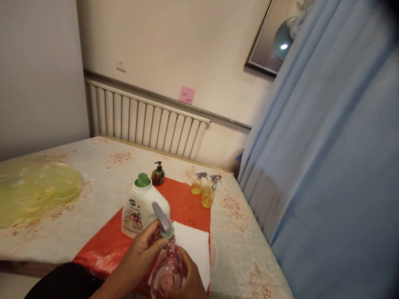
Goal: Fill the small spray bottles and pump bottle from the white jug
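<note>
My left hand point(144, 249) pinches the grey trigger spray head point(162, 222) just above the neck of a clear pink bottle point(166, 274); its thin tube still reaches down into the bottle. My right hand point(190, 280) wraps around the pink bottle from the right and holds it upright over a white folded cloth point(195, 247). Both sit above a red plastic sheet point(187, 203) spread on the table.
A white detergent jug with a green cap point(141, 205) stands just behind my hands. Farther back are a dark pump bottle point(158, 174) and two small yellow spray bottles point(204, 191). A yellow plastic lid point(34, 191) lies far left. A blue curtain point(327, 166) hangs on the right.
</note>
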Demonstrator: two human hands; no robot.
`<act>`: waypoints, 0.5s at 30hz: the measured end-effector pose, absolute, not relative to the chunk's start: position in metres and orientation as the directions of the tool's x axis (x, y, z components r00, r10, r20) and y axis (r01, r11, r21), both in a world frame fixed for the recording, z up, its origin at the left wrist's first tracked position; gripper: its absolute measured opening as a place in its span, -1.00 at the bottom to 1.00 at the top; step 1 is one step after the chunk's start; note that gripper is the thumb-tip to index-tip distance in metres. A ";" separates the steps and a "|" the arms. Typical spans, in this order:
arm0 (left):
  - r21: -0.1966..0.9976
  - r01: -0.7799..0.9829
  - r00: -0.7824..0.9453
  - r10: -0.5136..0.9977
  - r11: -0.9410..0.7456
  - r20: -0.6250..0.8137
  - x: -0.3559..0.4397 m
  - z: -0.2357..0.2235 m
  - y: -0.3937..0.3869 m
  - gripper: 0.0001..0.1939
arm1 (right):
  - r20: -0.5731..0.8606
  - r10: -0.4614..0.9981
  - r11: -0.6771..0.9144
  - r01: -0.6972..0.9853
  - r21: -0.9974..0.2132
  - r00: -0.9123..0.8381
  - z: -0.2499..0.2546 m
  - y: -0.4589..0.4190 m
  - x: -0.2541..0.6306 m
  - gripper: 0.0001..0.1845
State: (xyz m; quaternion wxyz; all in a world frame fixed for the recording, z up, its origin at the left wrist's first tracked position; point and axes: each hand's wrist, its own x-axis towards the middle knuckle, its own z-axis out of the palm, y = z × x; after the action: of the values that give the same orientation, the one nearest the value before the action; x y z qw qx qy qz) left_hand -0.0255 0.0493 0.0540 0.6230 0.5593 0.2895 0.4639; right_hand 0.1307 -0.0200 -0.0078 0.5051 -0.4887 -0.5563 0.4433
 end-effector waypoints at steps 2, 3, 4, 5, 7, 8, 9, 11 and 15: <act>0.965 -0.256 0.390 0.908 -0.053 0.153 -0.026 0.056 0.048 -0.58 | 0.129 0.992 0.130 0.096 -0.987 -0.008 -0.008 -0.020 0.131 -0.22; 0.966 -0.253 0.393 0.907 -0.051 0.151 -0.027 0.057 0.047 -0.57 | 0.128 0.992 0.128 0.099 -0.987 -0.008 -0.008 -0.020 0.131 -0.23; 0.967 -0.249 0.403 0.903 -0.049 0.149 -0.028 0.057 0.047 -0.57 | 0.128 0.992 0.128 0.102 -0.987 -0.008 -0.009 -0.021 0.131 -0.23; 0.970 -0.239 0.418 0.896 -0.050 0.149 -0.029 0.058 0.046 -0.57 | 0.127 0.992 0.128 0.104 -0.986 -0.008 -0.009 -0.021 0.132 -0.22; 0.975 -0.215 0.437 0.888 -0.053 0.144 -0.030 0.060 0.045 -0.57 | 0.121 0.993 0.121 0.112 -0.986 -0.011 -0.010 -0.021 0.133 -0.19; 0.977 -0.206 0.433 0.890 -0.054 0.141 -0.031 0.062 0.044 -0.57 | 0.117 0.993 0.117 0.114 -0.986 -0.012 -0.011 -0.022 0.133 -0.19; 0.978 -0.201 0.419 0.897 -0.057 0.138 -0.032 0.064 0.044 -0.56 | 0.114 0.993 0.115 0.115 -0.987 -0.010 -0.011 -0.022 0.133 -0.18; 0.979 -0.193 0.386 0.913 -0.059 0.131 -0.033 0.068 0.042 -0.54 | 0.112 0.994 0.112 0.116 -0.987 -0.001 -0.011 -0.022 0.133 -0.17; 0.988 -0.148 0.403 0.909 -0.051 0.108 -0.037 0.074 0.040 -0.55 | 0.116 0.993 0.116 0.129 -0.985 -0.008 -0.012 -0.022 0.131 -0.15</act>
State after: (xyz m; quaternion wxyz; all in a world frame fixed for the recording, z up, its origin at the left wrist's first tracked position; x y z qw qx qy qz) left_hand -0.0371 0.0398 0.0736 0.6055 0.5789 0.3284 0.4364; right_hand 0.1314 -0.0215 -0.0122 0.4948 -0.5011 -0.5597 0.4368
